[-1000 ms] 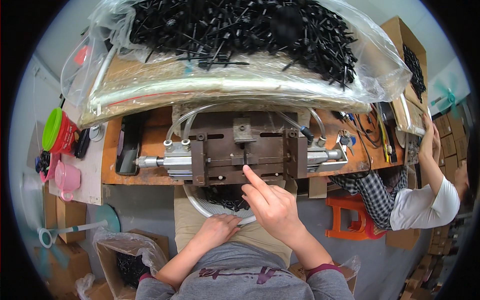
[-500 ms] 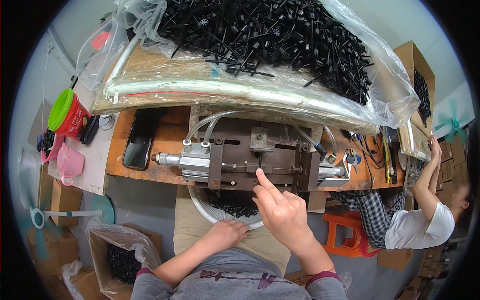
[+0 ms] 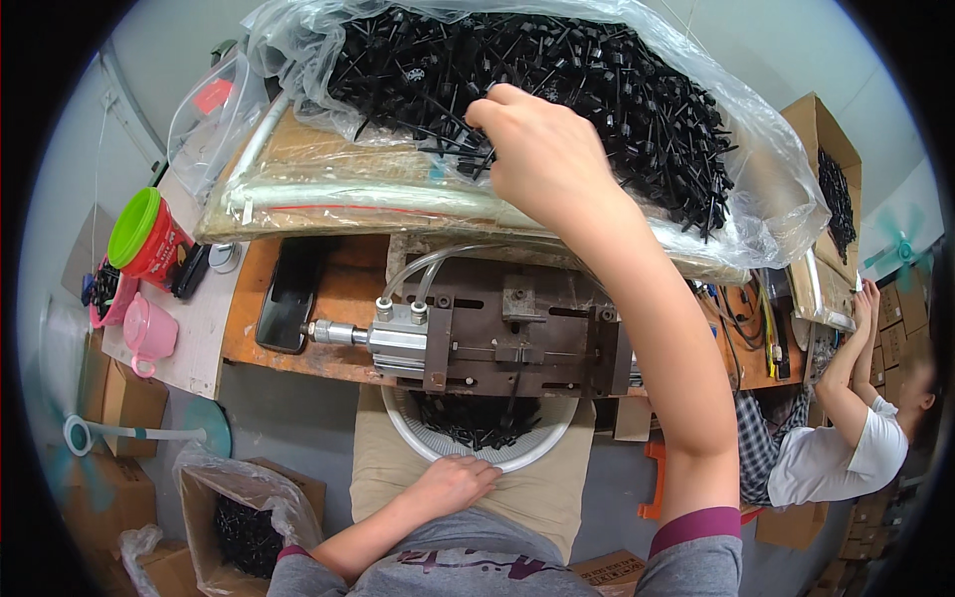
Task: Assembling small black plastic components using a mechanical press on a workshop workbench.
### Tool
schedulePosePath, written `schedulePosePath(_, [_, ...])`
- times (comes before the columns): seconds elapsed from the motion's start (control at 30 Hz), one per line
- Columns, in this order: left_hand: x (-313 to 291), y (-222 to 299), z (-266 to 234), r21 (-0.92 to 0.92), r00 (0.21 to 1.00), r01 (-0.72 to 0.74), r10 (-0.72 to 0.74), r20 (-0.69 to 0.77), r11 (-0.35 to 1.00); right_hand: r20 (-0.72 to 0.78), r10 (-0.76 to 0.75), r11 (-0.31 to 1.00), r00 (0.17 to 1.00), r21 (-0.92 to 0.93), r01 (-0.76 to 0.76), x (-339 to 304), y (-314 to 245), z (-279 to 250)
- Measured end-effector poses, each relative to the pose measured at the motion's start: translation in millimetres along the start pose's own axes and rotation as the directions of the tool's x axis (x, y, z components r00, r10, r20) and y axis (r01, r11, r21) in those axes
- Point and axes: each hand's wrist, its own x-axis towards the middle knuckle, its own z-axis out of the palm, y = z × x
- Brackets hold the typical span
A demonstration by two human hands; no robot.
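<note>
My right hand (image 3: pixel 542 149) reaches over the machine into a heap of black plastic parts with thin stems (image 3: pixel 617 109). Its fingers are curled down among the stems, and what they pinch is hidden. My left hand (image 3: pixel 458 485) lies in my lap, fingers bent over the near rim of a white plastic basket (image 3: pixel 532 458). More black parts (image 3: pixel 468 423) lie inside that basket. Between heap and basket sits a brown metal clamping fixture (image 3: pixel 577 378) with a silver air cylinder (image 3: pixel 400 348). A slim black piece (image 3: pixel 513 393) shows at the fixture's front edge, above the basket.
A phone (image 3: pixel 286 298) lies left of the fixture on the wooden bench (image 3: pixel 244 333). Further left stand a red and green tub (image 3: pixel 149 239) and a pink cup (image 3: pixel 149 328). Clear air hoses (image 3: pixel 423 264) arch behind the cylinder. A co-worker (image 3: pixel 836 448) sits at the right.
My right hand has left the middle of the fixture, where its index finger was pointing, and gone up into the heap. The black piece upright in the fixture has moved down toward the basket.
</note>
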Motion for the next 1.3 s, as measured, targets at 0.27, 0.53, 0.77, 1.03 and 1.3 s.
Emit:
schedulePosePath(0.27, [-10.5, -3.3, 11.2, 0.011, 1.000, 0.012, -0.012, 0.024, 1.000, 0.283, 0.050, 0.998, 0.958, -0.039, -0.040, 26.9, -7.0, 31.3])
schedulePosePath(0.53, [-8.1, -3.9, 9.7, -0.006, 1.000, 0.022, -0.022, 0.011, 1.000, 0.238, 0.012, 0.999, 0.971, -0.048, 0.000, -4.2, 16.2, 10.1])
schedulePosePath(0.77, [-5.8, -5.0, 11.7, 0.002, 1.000, -0.004, 0.004, 0.007, 1.000, -0.084, 0.022, 0.944, 0.996, 0.329, 0.007, -33.2, 44.0, -0.1])
schedulePosePath(1.03, [-0.5, 0.3, -6.9, -0.002, 0.996, -0.040, 0.040, -0.085, 0.999, 0.032, 0.531, 0.355, 0.847, 0.899, -0.257, -44.0, 62.8, -21.8])
schedulePosePath(1.3, [26.6, 31.9, -94.0, -0.130, 0.830, -0.125, 0.032, -0.557, 0.984, 0.246, 0.580, -0.040, 0.777, 0.961, -0.274, -94.9, 37.3, -39.7])
